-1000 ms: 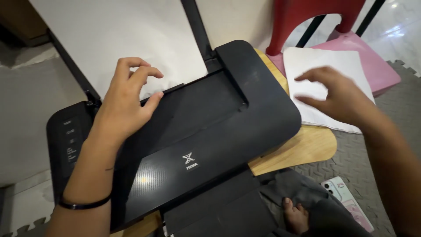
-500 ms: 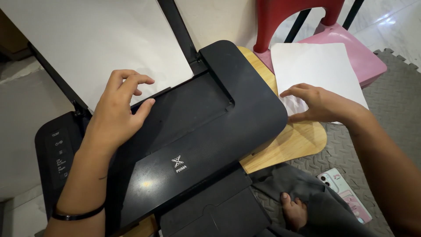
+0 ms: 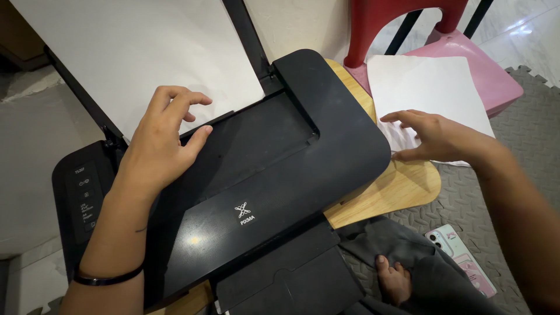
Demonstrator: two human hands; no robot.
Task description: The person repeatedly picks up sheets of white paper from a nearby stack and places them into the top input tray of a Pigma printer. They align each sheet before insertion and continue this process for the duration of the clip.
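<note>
— Left hand (image 3: 158, 149)?
— Flat on the printer (image 3: 256, 175), fingers spread and loose, fingertips at the lower edge of the sheet (image 3: 134, 52) in the rear tray. Gripping nothing. Same spot as half a second ago.
— Right hand (image 3: 434, 137)?
— Open, fingers splayed, resting on the near corner of the paper stack (image 3: 429, 87), just off the printer's right end. Clamped on nothing. A second ago hovering blurred above the stack; since then lowered onto it and hardly shifted.
— Stack's place?
— Half on the wooden bench (image 3: 396, 189), half on the pink stool (image 3: 496, 76), touching both.
— Farther out?
— Red chair (image 3: 402, 23) behind the stool, phone (image 3: 461, 256) on the grey mat (image 3: 525, 134), bare foot (image 3: 394, 280) below the printer.
</note>
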